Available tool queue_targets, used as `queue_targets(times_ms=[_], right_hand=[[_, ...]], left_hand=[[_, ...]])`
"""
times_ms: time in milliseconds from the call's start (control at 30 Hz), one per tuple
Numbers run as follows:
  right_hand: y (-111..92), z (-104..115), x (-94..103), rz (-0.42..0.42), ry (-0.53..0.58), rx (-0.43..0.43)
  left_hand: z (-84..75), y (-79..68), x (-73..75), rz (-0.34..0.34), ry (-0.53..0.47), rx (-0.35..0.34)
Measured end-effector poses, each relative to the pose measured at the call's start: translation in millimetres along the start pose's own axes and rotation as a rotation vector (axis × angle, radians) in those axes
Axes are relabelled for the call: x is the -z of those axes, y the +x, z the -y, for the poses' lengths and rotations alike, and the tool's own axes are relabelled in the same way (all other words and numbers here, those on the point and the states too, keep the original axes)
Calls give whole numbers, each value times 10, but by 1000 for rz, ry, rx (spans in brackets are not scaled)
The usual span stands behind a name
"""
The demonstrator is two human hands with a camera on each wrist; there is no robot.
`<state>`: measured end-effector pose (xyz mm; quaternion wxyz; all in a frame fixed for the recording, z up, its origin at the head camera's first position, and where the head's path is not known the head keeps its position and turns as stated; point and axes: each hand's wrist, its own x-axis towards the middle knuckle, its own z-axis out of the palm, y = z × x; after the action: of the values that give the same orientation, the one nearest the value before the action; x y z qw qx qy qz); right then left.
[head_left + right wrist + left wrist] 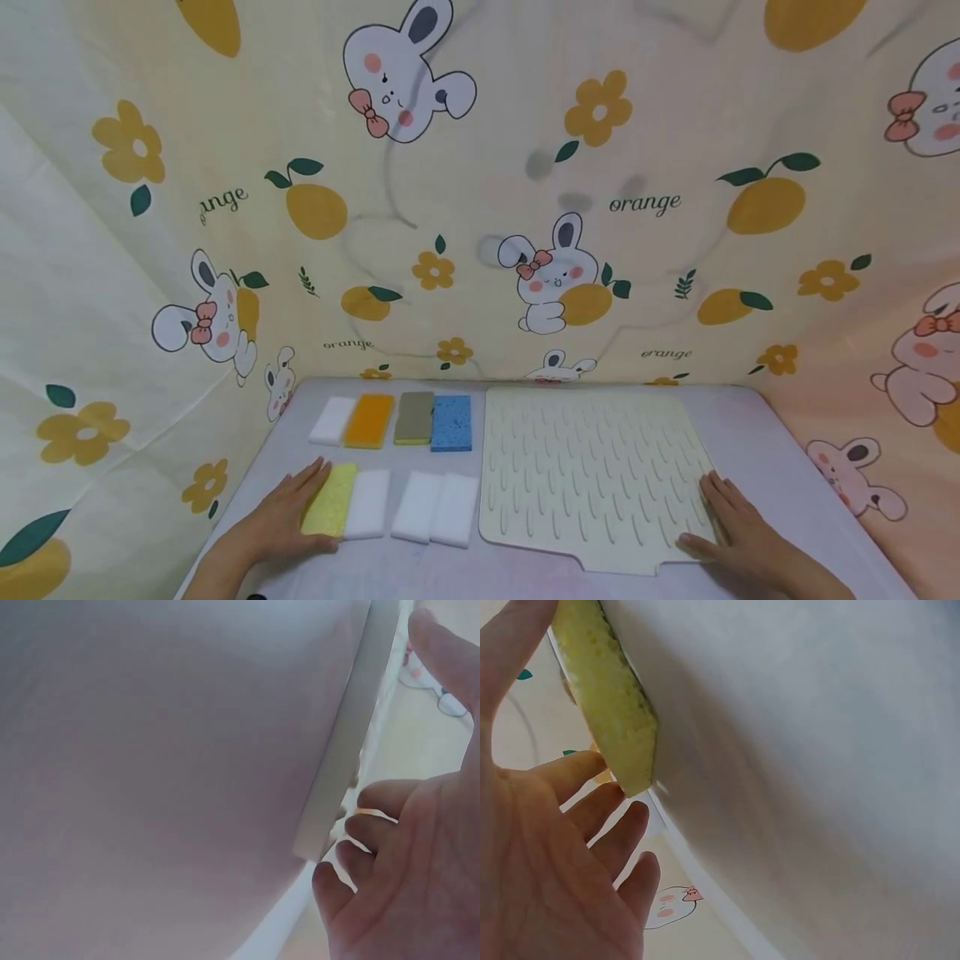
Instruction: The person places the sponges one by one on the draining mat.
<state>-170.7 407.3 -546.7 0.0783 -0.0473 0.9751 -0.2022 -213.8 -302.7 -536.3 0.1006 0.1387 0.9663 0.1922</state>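
My left hand (281,512) lies at the left side of a yellow sponge (330,500), fingers fairly straight along its edge and thumb near its front corner. In the left wrist view the porous yellow sponge (604,697) stands between thumb and fingertips. On the right, my right hand (742,533) rests at the right edge of a flat cream ridged mat (592,475) with a spout-like tab at its front. Its fingers touch the mat's side with the thumb spread apart. The right wrist view shows the mat's edge (345,742) beside the fingertips.
Beside the yellow sponge lies a white sponge (367,504), then a pair of white sponges (416,507). Behind them lie a white sponge (332,419), an orange one (369,421), a grey-topped one (414,417) and a blue one (452,423). Printed cloth (480,167) surrounds the table.
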Motion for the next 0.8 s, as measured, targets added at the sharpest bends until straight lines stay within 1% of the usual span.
queue_targets(times_ms=[67,133,200,233,300,367,567,633,800], right_hand=[[-11,-15,4,53,13,-44],[-22,-31,4,86,19,-61],[-36,-38,7,104,17,-80],[-42,-41,12,105,14,-75],[-54,-48,19,101,10,-63],[-67,-45,29,104,8,-77],[-124,-63,44,57,-9,10],[-127,-76,38,37,-18,42],[-117,-102,8,15,-41,43]], left_hand=[[7,-2,-1,6,-11,8],[12,-9,2,6,-16,1],[13,-21,1,4,-27,-6],[12,-27,3,2,-33,-10],[9,-32,12,2,-41,-21],[15,-30,11,3,-44,-27],[37,-7,3,15,-60,-13],[45,4,-1,20,-60,2],[55,33,-10,35,-49,57]])
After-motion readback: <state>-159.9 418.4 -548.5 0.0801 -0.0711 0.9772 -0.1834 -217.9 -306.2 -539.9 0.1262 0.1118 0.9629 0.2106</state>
